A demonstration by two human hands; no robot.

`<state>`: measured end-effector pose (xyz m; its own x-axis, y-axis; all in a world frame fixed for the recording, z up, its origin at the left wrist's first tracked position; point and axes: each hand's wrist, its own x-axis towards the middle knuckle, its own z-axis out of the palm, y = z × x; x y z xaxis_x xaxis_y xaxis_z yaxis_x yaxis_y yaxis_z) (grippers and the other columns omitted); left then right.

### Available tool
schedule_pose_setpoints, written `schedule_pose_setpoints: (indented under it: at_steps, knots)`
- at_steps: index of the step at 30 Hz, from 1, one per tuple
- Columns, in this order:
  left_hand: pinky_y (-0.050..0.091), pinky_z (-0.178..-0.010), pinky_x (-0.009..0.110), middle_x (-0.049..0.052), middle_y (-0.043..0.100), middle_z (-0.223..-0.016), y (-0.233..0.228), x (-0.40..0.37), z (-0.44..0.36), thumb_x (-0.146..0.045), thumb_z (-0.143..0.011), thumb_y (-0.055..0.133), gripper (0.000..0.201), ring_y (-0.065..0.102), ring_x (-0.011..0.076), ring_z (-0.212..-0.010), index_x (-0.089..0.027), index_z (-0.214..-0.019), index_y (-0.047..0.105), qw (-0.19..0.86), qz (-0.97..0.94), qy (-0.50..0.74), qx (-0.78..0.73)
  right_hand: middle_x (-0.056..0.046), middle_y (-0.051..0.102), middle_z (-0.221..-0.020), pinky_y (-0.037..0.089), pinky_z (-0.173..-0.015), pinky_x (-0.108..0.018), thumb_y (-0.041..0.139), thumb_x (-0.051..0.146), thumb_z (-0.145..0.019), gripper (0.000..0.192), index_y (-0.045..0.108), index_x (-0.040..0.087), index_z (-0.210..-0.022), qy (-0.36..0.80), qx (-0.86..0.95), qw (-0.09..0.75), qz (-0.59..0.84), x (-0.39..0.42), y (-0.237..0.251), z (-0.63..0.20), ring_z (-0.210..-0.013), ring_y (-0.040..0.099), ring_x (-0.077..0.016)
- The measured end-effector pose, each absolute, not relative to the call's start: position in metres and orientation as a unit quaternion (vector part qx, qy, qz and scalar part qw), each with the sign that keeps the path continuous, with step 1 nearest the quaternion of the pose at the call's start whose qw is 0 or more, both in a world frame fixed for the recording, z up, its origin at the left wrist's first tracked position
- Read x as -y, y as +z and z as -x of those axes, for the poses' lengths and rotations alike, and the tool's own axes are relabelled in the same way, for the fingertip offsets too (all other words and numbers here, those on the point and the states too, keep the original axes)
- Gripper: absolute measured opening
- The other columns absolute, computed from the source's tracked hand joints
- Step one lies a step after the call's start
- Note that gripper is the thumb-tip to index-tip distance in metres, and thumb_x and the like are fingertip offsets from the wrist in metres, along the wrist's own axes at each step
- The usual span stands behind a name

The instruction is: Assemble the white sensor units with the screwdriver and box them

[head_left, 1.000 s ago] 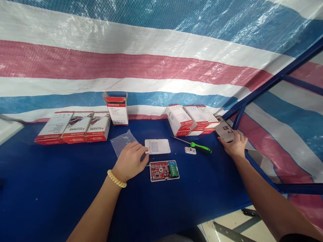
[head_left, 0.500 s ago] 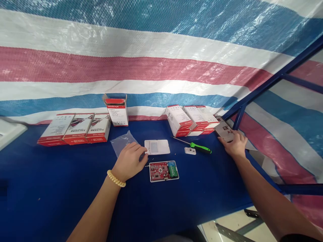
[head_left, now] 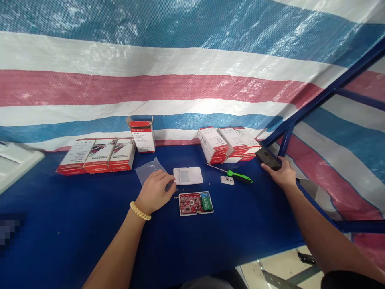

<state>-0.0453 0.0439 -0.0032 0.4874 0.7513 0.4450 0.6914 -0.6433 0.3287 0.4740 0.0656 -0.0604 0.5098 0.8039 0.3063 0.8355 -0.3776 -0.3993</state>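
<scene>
My left hand (head_left: 157, 191) rests on the blue table with fingers curled, over the near edge of a clear plastic bag (head_left: 147, 167). Whatever its fingertips hold, if anything, cannot be made out. Just right of them lies a white plastic cover (head_left: 192, 176). Below that is an opened detector housing (head_left: 187, 204) with a red circuit board and a green battery. At the table's right end my right hand (head_left: 282, 175) grips the near end of a phone (head_left: 268, 158), thumb on one side and fingers on the other. The phone's screen is dark.
A green-handled screwdriver (head_left: 239, 176) and a small white bracket (head_left: 227, 180) lie right of centre. Red-and-white boxes stand in a left group (head_left: 99, 156) and a right group (head_left: 212, 144), with an opened box (head_left: 142, 136) upright between them. A striped tarp (head_left: 180, 60) hangs behind.
The phone's screen has gone from lit to dark. My right hand has shifted from a finger on the screen to a grip around the phone's near end. My left hand stays by the bag.
</scene>
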Motion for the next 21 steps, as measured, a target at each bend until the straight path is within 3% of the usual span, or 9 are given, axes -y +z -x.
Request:
schedule_pose_setpoints:
  at_steps: [4, 9, 12, 16, 21]
  knots:
    - [0.048, -0.077, 0.037, 0.003, 0.068, -0.076, -0.002, -0.045, 0.047, -0.019, -0.087, 0.055, 0.01, 0.058, 0.0184, -0.075, -0.016, -0.086, 0.064, 0.056, -0.86, 0.286, -0.419, -0.016, 0.057, -0.129, 0.039, -0.106, -0.049, 0.063, 0.059, -0.069, 0.055, 0.065, 0.016, -0.104, -0.117, 0.506, 0.294, 0.802, -0.055, -0.07, -0.473, -0.123, 0.052, -0.0354]
    - [0.048, -0.08, 0.038, 0.003, 0.068, -0.075, -0.003, -0.045, 0.049, -0.019, -0.086, 0.055, 0.01, 0.058, 0.018, -0.074, -0.017, -0.086, 0.065, 0.052, -0.856, 0.295, -0.421, -0.018, 0.057, -0.128, 0.039, -0.107, -0.046, 0.059, 0.057, -0.074, 0.047, 0.068, 0.015, -0.094, -0.108, 0.518, 0.28, 0.801, -0.056, -0.071, -0.473, -0.122, 0.052, -0.0335]
    - [0.048, -0.08, 0.037, 0.003, 0.068, -0.077, -0.002, -0.046, 0.05, -0.019, -0.086, 0.055, 0.01, 0.059, 0.018, -0.075, -0.018, -0.086, 0.065, 0.049, -0.853, 0.301, -0.424, -0.018, 0.057, -0.129, 0.038, -0.107, -0.046, 0.059, 0.057, -0.073, 0.051, 0.066, 0.015, -0.102, -0.093, 0.513, 0.273, 0.808, -0.059, -0.067, -0.473, -0.124, 0.051, -0.0335]
    - [0.048, -0.079, 0.037, 0.003, 0.068, -0.078, -0.002, -0.046, 0.051, -0.02, -0.087, 0.054, 0.01, 0.059, 0.0181, -0.075, -0.018, -0.087, 0.064, 0.051, -0.851, 0.3, -0.427, -0.02, 0.057, -0.129, 0.037, -0.104, -0.057, 0.061, 0.062, -0.069, 0.079, 0.051, 0.014, -0.13, -0.004, 0.457, 0.217, 0.863, -0.065, -0.059, -0.474, -0.123, 0.051, -0.0395]
    - [0.047, -0.085, 0.039, 0.002, 0.068, -0.079, -0.001, -0.045, 0.051, -0.022, -0.089, 0.053, 0.012, 0.06, 0.0172, -0.075, -0.018, -0.088, 0.064, 0.05, -0.851, 0.298, -0.43, -0.021, 0.056, -0.129, 0.033, -0.101, -0.064, 0.057, 0.07, -0.068, 0.083, 0.05, 0.016, -0.13, -0.003, 0.453, 0.205, 0.867, -0.066, -0.057, -0.47, -0.124, 0.047, -0.044]
